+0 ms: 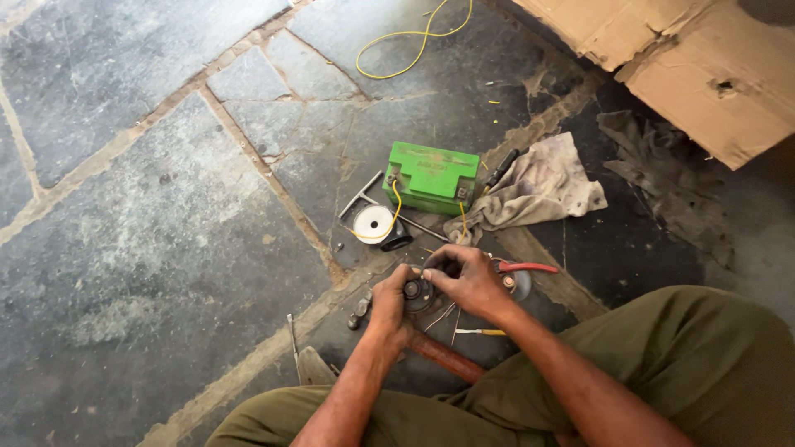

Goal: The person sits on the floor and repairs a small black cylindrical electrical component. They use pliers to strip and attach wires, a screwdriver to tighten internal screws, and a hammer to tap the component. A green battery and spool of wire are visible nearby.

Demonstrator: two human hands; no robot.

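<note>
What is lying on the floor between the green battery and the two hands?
In the head view, a white round disc part with a yellow wire lies between the green battery and the left hand and right hand, beside a thin metal rod.

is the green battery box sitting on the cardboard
No, the green battery box rests on the stone floor; the cardboard lies apart, at upper right.

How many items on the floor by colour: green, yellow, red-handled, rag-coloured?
Green: 1, the battery box
Yellow: 2, the loose wire loop and the short lead on the battery box
Red-handled: 1, the pliers
Rag-coloured: 1, the pale rag
Total: 5
</note>
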